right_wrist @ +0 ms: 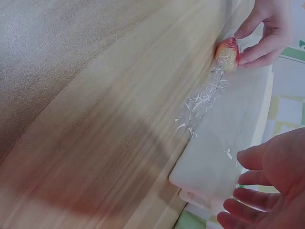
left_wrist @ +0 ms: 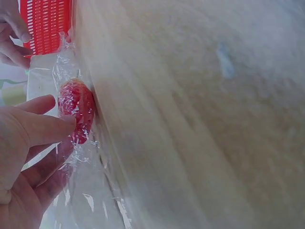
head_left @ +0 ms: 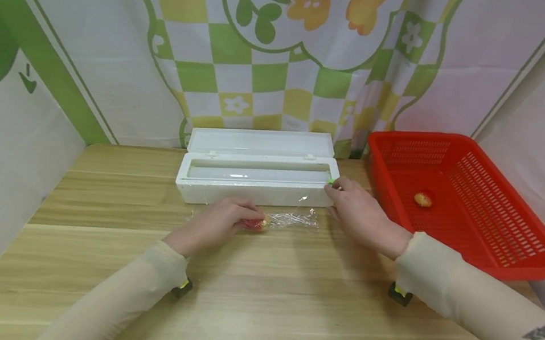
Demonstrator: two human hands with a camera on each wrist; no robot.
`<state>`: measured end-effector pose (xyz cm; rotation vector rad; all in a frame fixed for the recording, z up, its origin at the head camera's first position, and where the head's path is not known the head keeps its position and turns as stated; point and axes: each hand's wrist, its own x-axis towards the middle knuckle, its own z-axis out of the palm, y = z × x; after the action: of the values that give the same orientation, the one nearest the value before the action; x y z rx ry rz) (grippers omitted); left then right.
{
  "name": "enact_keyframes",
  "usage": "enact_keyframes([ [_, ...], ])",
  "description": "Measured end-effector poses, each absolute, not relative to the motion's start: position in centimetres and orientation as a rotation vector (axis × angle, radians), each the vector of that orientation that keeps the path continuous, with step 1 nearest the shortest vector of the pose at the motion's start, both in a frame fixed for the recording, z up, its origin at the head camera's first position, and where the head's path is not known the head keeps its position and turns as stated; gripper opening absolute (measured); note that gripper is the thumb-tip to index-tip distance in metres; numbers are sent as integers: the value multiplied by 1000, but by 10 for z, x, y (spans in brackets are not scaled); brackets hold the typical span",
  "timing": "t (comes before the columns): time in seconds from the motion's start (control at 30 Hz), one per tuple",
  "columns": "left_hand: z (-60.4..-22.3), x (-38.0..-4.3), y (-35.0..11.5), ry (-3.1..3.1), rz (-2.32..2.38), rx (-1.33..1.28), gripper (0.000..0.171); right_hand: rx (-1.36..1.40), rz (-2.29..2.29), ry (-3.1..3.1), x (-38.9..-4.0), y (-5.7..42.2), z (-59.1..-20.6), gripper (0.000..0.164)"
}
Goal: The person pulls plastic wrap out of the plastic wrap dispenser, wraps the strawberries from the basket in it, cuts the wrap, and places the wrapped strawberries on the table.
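My left hand (head_left: 216,226) pinches a small red-and-yellow fruit (left_wrist: 78,107) between thumb and fingers, low at the tabletop. Clear plastic film wraps the fruit, and a crumpled twist of that film (head_left: 292,218) trails to its right. Just behind lies a long white cling film box (head_left: 259,192), its lid (head_left: 260,144) raised and a pale roll inside. At the box's right end, my right hand (head_left: 360,213) has its fingertips at the corner beside a small green piece (head_left: 331,182). In the right wrist view its fingers (right_wrist: 255,179) are spread and loosely bent.
A red plastic basket (head_left: 502,269) stands to the right, with another red-and-yellow fruit (head_left: 424,198) in it. A checked, flowered curtain (head_left: 274,78) hangs behind the box. The wooden table (head_left: 285,309) reaches toward me, with white walls on either side.
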<state>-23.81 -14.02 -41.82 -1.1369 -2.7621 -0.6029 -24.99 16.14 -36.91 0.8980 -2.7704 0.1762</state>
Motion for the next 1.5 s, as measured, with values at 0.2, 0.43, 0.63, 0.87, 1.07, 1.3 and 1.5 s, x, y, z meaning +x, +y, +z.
enact_keyframes([
  [0.2, -413, -243, -136, -2744, -602, -1180, 25, 923, 214, -2764, -254, 165, -370, 35],
  [0.43, -390, -260, -112, -2662, -520, -1234, 32, 931, 263, -2789, -256, 168, -370, 39],
  [0.63, -362, -280, -70, -2786, -468, -1192, 32, 912, 271, -2839, -256, 170, -369, 43],
  [0.87, -351, -312, -25, -2806, -492, -1193, 29, 942, 262, -2825, -256, 173, -368, 40],
  [1.07, -355, -327, 1, -2757, -464, -1271, 23, 982, 276, -2782, -258, 175, -369, 36],
  [1.3, -360, -336, 14, -2719, -426, -1333, 23, 976, 309, -2795, -260, 176, -370, 40],
  [1.5, -361, -338, 17, -2729, -428, -1342, 23, 981, 307, -2810, -262, 176, -368, 37],
])
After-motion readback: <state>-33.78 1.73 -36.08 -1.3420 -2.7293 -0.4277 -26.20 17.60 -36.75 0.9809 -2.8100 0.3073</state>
